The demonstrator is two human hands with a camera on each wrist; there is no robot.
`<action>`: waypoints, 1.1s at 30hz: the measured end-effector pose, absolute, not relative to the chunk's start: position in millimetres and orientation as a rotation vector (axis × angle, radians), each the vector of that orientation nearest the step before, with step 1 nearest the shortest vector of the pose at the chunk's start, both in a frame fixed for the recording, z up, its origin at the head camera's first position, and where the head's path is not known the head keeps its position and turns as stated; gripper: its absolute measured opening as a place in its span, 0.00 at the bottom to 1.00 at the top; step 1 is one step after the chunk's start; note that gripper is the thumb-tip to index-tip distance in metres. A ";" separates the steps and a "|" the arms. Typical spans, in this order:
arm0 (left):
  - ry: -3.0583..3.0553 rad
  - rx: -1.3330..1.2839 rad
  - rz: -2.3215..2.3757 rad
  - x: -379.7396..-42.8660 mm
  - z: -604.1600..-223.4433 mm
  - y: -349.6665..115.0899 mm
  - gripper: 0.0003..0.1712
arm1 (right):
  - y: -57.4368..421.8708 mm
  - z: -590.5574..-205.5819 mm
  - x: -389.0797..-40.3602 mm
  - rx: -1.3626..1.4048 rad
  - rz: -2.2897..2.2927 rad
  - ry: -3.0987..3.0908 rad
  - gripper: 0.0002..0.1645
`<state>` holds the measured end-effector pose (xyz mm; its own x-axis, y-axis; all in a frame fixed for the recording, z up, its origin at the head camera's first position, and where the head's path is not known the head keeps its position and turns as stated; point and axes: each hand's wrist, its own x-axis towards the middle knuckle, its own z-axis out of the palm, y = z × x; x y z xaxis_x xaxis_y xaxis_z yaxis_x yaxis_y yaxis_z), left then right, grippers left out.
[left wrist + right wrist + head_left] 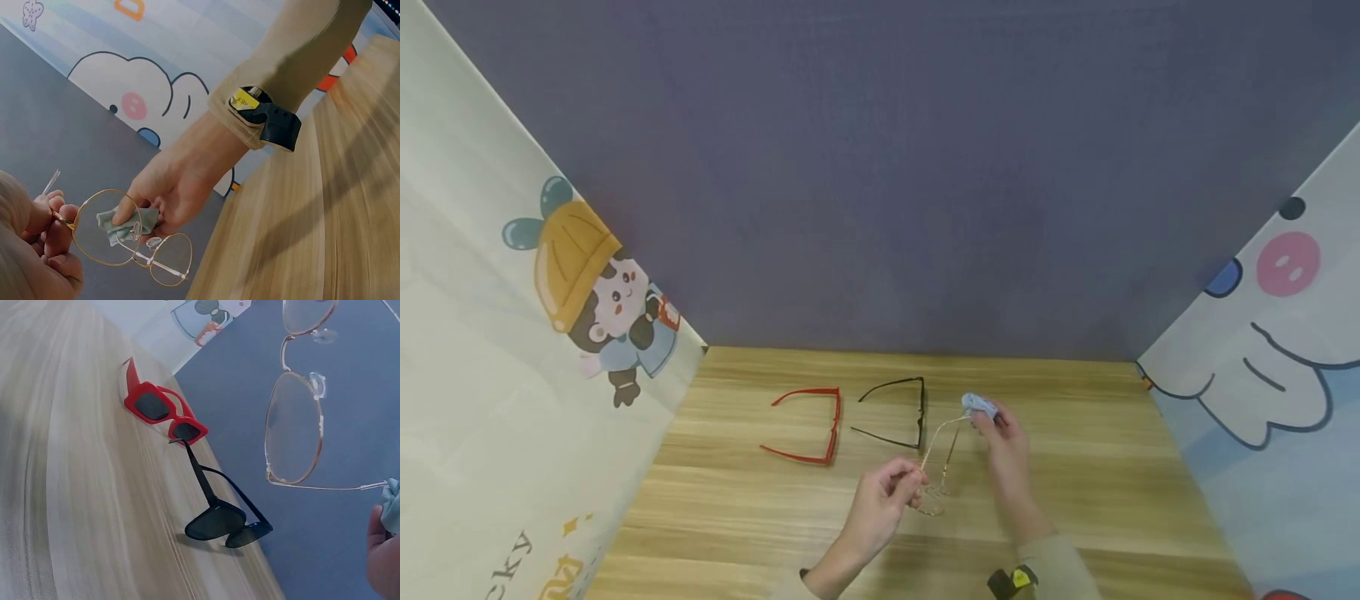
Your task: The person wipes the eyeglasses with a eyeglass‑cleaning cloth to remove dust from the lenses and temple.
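Observation:
Thin gold-rimmed eyeglasses [294, 428] are held above the table between both hands. My left hand [880, 504] pinches them at the frame's hinge end, beside one lens, as the left wrist view shows. A folded light blue cloth [976, 405] is gripped between the thumb and fingers of my right hand [1011, 450]. In the right wrist view the tip of one temple arm runs into this cloth. The lenses face the left wrist camera, with the cloth and right fingers partly seen through one of them.
Black sunglasses [922, 412] lie unfolded on the wooden table [737, 517], left of the hands. Further left are red sunglasses [833, 425], also with arms spread. A dark grey panel [880, 183] rises behind the table, and cartoon-printed sheets flank both sides.

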<state>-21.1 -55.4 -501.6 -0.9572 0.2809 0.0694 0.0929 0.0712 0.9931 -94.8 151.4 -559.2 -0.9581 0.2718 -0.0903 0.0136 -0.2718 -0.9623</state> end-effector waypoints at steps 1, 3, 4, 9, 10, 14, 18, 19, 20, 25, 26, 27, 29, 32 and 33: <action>2.189 0.384 2.017 -21.2 -501.7 -55.3 0.06 | 152.2 -558.1 -94.7 -0.342 2.356 -1.769 0.21; 2.188 0.379 2.016 -21.4 -501.8 -55.0 0.07 | 152.8 -556.7 -94.4 -0.311 2.354 -1.745 0.20; 2.189 0.379 2.015 -21.6 -502.0 -54.8 0.07 | 153.0 -556.2 -93.8 -0.306 2.356 -1.745 0.19; 2.204 0.376 2.002 -23.6 -504.0 -53.3 0.07 | 153.4 -556.7 -91.1 -0.288 2.332 -1.788 0.20; 2.208 0.378 1.999 -24.3 -504.8 -52.9 0.07 | 153.7 -557.3 -90.7 -0.292 2.324 -1.802 0.21; 2.229 0.378 1.985 -28.0 -507.6 -50.8 0.07 | 155.2 -560.5 -89.7 -0.307 2.332 -1.805 0.23; 2.272 0.380 1.965 -32.9 -510.3 -47.8 0.07 | 158.5 -565.2 -87.6 -0.307 2.336 -1.808 0.23; 2.287 0.386 1.960 -34.3 -511.0 -46.8 0.07 | 159.4 -566.5 -86.5 -0.306 2.331 -1.812 0.23; 2.300 0.392 1.960 -35.8 -511.8 -45.8 0.07 | 160.4 -567.6 -85.4 -0.303 2.330 -1.816 0.23; 2.368 0.478 1.956 -44.4 -518.9 -39.8 0.06 | 166.1 -574.8 -78.0 -0.309 2.311 -1.835 0.23; 2.386 0.502 1.949 -46.2 -520.6 -38.3 0.06 | 167.6 -576.5 -76.8 -0.311 2.310 -1.833 0.24; 2.408 0.532 1.938 -48.0 -522.3 -36.6 0.05 | 169.3 -578.4 -75.3 -0.319 2.302 -1.836 0.24; 2.464 0.599 1.903 -51.9 -525.7 -33.1 0.05 | 172.9 -582.0 -72.3 -0.334 2.289 -1.843 0.23; 2.563 0.696 1.845 -57.5 -530.1 -27.6 0.04 | 179.6 -588.1 -68.7 -0.373 2.254 -1.883 0.24; 2.600 0.728 1.823 -59.6 -531.4 -25.8 0.04 | 182.1 -590.0 -67.3 -0.389 2.245 -1.905 0.25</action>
